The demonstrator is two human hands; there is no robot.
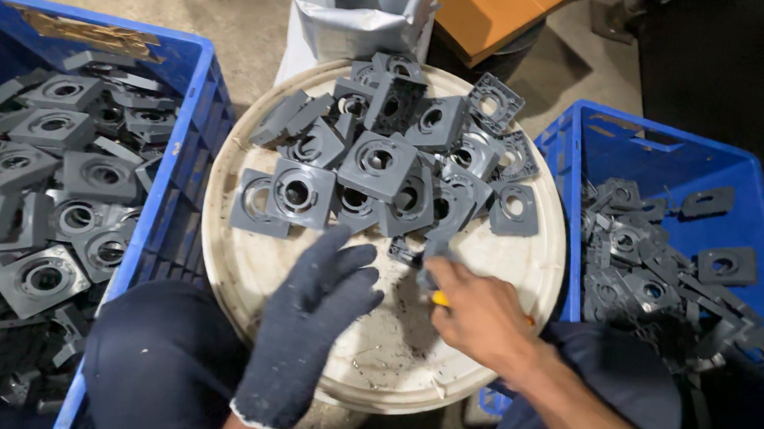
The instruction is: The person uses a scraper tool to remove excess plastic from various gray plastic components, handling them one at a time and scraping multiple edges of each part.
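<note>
My left hand point(314, 317) wears a dark grey knit glove and hovers flat over the round white lid point(244, 268), fingers spread, holding nothing. Its fingertips point at the heap of grey square plastic parts point(377, 160) with round holes piled on the far half of the lid. My right hand point(473, 315) is bare and closed around a small tool with a yellow handle point(440, 298). Its tip touches a small dark grey part point(433, 249) at the near edge of the heap.
A blue crate point(178, 182) on the left is full of the same grey parts. Another blue crate point(583, 157) on the right holds fewer, thinner-looking ones. A grey plastic bag point(351, 11) and an orange board point(486, 7) stand behind the lid. My knees are below.
</note>
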